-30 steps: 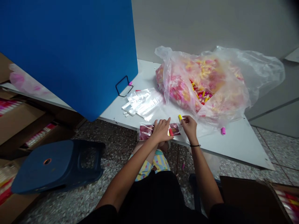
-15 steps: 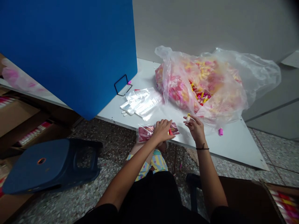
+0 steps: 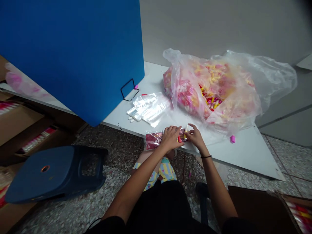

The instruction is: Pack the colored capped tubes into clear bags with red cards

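Hands (image 3: 183,136) close together at the near edge of a white surface (image 3: 248,154). Under the left hand (image 3: 170,138), maroon packets in clear wrapping (image 3: 153,140), with printed lettering in view on the part to the left of the fingers. Beside the left thumb, a small red piece (image 3: 179,139), with the grip on it too hidden to tell. At the right hand (image 3: 195,137), thumb and fingers pinched on a small yellow-and-white tube (image 3: 186,131), upper end pale, lower end yellow, over the right end of the packets.

Beyond the left hand, a loose pile of clear plastic sleeves (image 3: 154,107), with small white pieces (image 3: 131,119) at the pile's left side. Farther out to the left, a black wire stand (image 3: 130,90) against a tall blue panel (image 3: 85,48), with a small pink piece (image 3: 136,86) just beside. Beyond the right hand, a large open translucent bag (image 3: 234,104) full of red, yellow, pink and white pieces (image 3: 213,102). To the right of the right hand, a lone pink cap (image 3: 233,139).
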Demonstrator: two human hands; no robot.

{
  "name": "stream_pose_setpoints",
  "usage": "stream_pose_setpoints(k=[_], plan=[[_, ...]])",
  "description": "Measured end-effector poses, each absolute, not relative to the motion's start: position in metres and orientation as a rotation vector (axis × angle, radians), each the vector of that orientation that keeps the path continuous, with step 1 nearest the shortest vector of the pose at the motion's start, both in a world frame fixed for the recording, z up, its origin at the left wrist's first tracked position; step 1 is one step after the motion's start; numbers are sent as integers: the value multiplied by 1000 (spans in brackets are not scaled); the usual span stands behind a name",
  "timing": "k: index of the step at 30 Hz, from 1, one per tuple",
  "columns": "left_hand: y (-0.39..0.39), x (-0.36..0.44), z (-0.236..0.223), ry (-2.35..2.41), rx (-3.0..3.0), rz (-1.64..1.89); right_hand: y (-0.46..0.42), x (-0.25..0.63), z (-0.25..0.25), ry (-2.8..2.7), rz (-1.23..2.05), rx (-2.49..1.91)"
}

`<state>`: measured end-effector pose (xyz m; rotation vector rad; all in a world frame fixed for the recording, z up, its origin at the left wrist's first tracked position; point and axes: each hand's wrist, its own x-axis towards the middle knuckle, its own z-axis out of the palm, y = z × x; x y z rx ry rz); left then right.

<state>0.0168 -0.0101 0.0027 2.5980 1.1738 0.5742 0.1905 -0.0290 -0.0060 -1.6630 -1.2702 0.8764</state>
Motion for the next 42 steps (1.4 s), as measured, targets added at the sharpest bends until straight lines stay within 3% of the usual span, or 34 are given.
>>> stream_pose_setpoints(k=[10, 24, 31, 42], plan=[[-10, 18, 2, 1185, 2576, 596, -29, 189, -2, -1307, 918, -1676], [-10, 18, 4, 1139, 2566, 598, -24, 178, -5, -1486, 582, -1759], [-9, 17, 7, 1136, 2487, 646, -28, 165, -7, -1226, 813, -1660], [-6, 13, 21, 1385, 1829, 746, -51, 135, 13, -1138, 651, -1394]])
